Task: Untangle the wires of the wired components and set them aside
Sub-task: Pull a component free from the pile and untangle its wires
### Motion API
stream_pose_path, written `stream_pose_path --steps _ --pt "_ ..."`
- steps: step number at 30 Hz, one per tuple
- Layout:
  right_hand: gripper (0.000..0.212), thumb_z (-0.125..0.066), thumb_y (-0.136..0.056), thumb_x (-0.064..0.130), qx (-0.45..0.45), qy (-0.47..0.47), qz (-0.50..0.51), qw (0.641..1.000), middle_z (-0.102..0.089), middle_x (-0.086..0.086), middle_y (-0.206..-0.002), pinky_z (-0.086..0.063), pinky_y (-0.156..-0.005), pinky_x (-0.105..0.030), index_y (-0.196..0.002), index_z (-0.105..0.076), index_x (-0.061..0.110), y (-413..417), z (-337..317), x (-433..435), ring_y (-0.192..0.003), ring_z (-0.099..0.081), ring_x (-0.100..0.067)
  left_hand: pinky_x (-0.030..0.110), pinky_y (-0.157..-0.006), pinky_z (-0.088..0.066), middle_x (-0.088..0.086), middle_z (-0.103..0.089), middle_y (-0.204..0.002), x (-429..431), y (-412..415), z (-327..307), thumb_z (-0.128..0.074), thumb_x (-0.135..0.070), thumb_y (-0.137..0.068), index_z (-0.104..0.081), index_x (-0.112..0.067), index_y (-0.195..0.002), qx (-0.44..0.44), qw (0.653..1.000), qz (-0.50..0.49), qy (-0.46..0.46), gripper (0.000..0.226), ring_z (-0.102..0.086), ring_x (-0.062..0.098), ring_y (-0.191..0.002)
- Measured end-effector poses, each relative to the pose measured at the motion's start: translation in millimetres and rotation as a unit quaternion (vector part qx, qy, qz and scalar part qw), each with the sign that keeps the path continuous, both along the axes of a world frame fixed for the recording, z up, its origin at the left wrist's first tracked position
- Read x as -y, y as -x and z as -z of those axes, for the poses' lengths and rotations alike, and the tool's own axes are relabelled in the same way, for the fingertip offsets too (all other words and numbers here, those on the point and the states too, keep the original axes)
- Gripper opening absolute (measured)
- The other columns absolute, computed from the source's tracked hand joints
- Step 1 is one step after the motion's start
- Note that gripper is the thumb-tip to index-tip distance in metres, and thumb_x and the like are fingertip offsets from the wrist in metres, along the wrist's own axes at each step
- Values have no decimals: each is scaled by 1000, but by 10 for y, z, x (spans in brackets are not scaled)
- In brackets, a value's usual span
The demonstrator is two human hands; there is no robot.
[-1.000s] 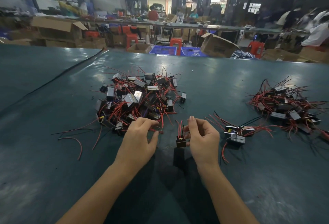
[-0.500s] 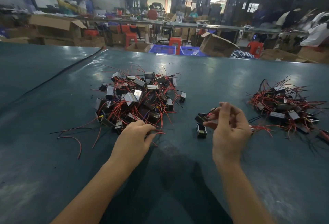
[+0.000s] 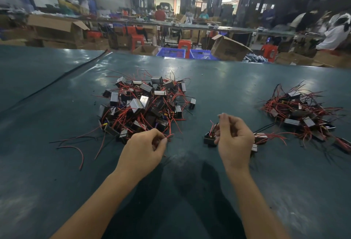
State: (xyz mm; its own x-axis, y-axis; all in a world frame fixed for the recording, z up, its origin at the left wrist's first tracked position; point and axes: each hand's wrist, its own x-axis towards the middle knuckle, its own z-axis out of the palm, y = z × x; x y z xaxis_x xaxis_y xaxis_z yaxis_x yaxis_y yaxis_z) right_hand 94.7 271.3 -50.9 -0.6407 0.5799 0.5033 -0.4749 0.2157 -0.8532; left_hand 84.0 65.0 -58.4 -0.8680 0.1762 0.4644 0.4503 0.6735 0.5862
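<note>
The right hand (image 3: 234,140) has moved in the last second from the middle of the frame toward the right, first up and now down again. Its fingers are curled and pinch the thin red and black wires (image 3: 213,127) of one black component (image 3: 209,141). This component hangs at the left of the hand, very low over the green table (image 3: 57,181); I cannot tell if it already touches the surface. It is now apart from the tangled pile (image 3: 144,103) in the centre, and no wire seems to join it to the pile any more.

The left hand (image 3: 144,149) has stayed at the near edge of this pile. Its fingertips are close together and pinch some red pile wires (image 3: 168,136).

I judge that one piece is now free and only the putting down remains. The place for it is probably on the right, where a few finished pieces (image 3: 261,137) lie just beside the right hand and a bigger heap (image 3: 300,113) lies further right. The central pile is still big, so most of the task remains, and the left hand seems ready for the next piece.
</note>
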Motion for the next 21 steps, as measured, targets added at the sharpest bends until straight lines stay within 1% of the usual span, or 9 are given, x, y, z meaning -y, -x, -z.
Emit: stream_pose_path --steps 3,7,9,11,13,15,16,19,21 --pt "19 -63 -94 23 62 -85 -56 993 -62 1 -60 -46 -50 -22 -76 -67 23 4 97 65 -52 -54 -10 13 -59 -45 -9 -63 -67 -6 29 -17 -65 -21 -91 -66 -20 -82 41 995 1 -86 9 -58 3 -66" --pt "24 -64 -93 21 110 -188 -65 974 -60 6 -55 -41 -52 -12 -70 -63 26 -20 161 133 -52 -52 -3 19 -63 -52 -6 -69 -70 11 52 -18 -60 -18 -95 -60 -28 -85 72 989 16 -128 13 -64 5 -67" --pt "26 -64 -93 25 131 -197 -76 969 -59 11 -54 -41 -53 -11 -68 -62 28 -28 142 137 -51 -53 -2 21 -58 -54 -9 -71 -69 22 55 -23 -58 -16 -96 -57 -31 -89 77 986 29 -145 16 -65 4 -63" --pt "25 -62 -92 38 156 -199 -100 962 -63 9 -58 -47 -53 -19 -69 -64 27 -64 87 152 -51 -56 -4 23 -54 -53 -15 -71 -72 35 68 -29 -57 -15 -96 -54 -33 -94 80 984 34 -155 19 -64 4 -61" --pt "38 -55 -87 56 167 -167 -131 963 -66 2 -59 -50 -54 -25 -70 -66 23 -106 -17 171 -51 -60 -12 26 -56 -54 -16 -71 -73 54 90 -32 -58 -15 -96 -54 -34 -96 83 983 28 -159 19 -64 6 -61" --pt "52 -48 -85 61 163 -117 -168 965 -67 -4 -58 -46 -49 -20 -71 -68 16 -106 -172 183 -45 -55 -18 33 -61 -57 -12 -71 -73 78 112 -20 -59 -15 -95 -56 -34 -95 94 981 20 -168 20 -64 11 -61" --pt "55 -46 -88 60 168 -114 -175 963 -68 -6 -58 -43 -47 -20 -73 -70 13 -78 -254 194 -41 -50 -15 35 -63 -58 -8 -71 -73 89 120 -13 -60 -14 -95 -58 -34 -93 96 980 14 -175 20 -64 14 -61" --pt "41 -53 -96 47 222 -227 -151 936 -69 1 -64 -46 -52 -26 -78 -70 14 106 -451 305 -48 -52 -6 33 -64 -57 -5 -68 -73 121 152 16 -62 -12 -93 -59 -35 -90 59 985 -14 -162 24 -62 12 -58" --pt "25 -58 -95 35 262 -290 -153 908 -69 5 -72 -46 -56 -21 -86 -71 16 263 -496 451 -58 -58 -6 30 -63 -57 -9 -68 -78 142 171 23 -61 -11 -92 -62 -32 -93 24 988 -34 -150 20 -62 8 -61"
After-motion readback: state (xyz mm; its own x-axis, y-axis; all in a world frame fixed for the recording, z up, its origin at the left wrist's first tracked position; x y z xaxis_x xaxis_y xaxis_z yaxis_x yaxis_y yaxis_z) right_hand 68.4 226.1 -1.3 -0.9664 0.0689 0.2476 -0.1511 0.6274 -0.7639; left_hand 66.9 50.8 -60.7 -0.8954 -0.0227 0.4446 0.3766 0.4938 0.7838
